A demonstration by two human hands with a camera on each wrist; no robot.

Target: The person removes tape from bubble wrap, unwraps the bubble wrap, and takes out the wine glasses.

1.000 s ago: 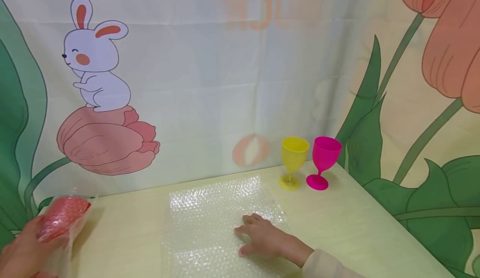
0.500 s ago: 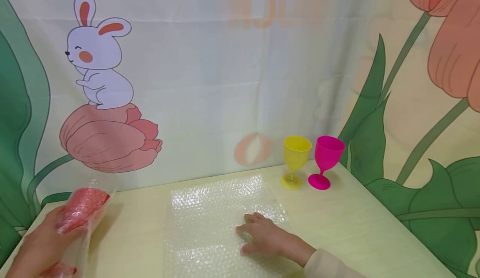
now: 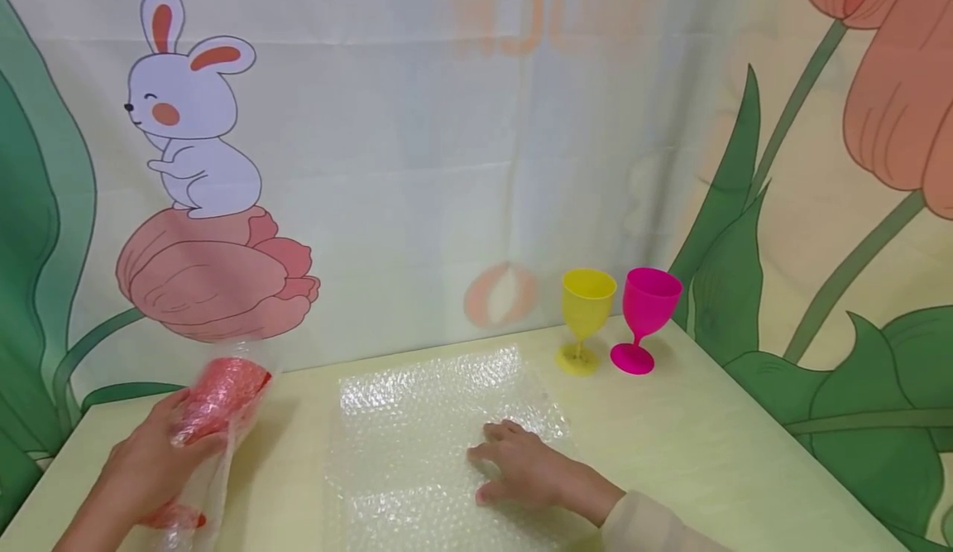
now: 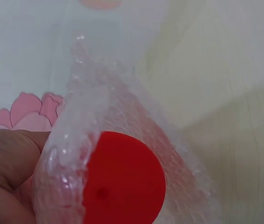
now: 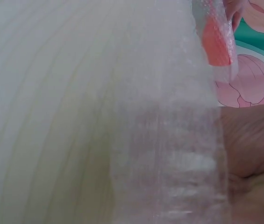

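Observation:
My left hand (image 3: 141, 465) grips a red goblet (image 3: 227, 386) wrapped in bubble wrap, tilted at the table's left side. Through the film its bowl shows at the top and its foot lower down. From the left wrist, the round red foot (image 4: 127, 182) shows inside the wrap's loose end (image 4: 188, 186). My right hand (image 3: 524, 469) rests with spread, slightly bent fingers on a flat bubble wrap sheet (image 3: 417, 444) in the middle of the table. In the right wrist view, a strip of clear film (image 5: 169, 163) lies beside that hand.
A yellow goblet (image 3: 588, 304) and a magenta goblet (image 3: 650, 308) stand upright side by side at the table's back right corner. A printed curtain (image 3: 372, 163) with a rabbit and tulips hangs along the back and right edges of the pale wooden table (image 3: 707, 453).
My left hand has carried the wrapped red goblet rightward and slightly up, nearer the sheet. The right hand and the sheet have kept their place.

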